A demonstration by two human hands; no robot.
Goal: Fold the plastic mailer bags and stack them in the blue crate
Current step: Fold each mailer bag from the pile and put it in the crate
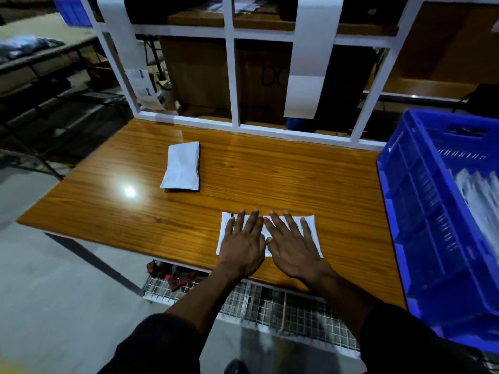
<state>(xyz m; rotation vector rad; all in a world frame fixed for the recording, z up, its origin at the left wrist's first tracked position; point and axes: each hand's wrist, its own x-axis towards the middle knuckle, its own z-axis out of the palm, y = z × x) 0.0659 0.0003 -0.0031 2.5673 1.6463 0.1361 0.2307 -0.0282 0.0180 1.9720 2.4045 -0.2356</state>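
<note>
A folded white mailer bag [310, 225] lies flat near the front edge of the wooden table [270, 179]. My left hand [243, 244] and my right hand [291, 247] press down on it side by side, fingers straight and spread. A second pile of white mailer bags [182, 166] sits further back on the left of the table. The blue crate [421, 211] stands at the table's right end, with white folded bags [478, 195] showing inside it.
A white frame [232, 76] with hanging white strips rises along the table's back edge, cardboard boxes behind it. A wire mesh shelf [256, 303] sits under the table's front. Another table stands far left.
</note>
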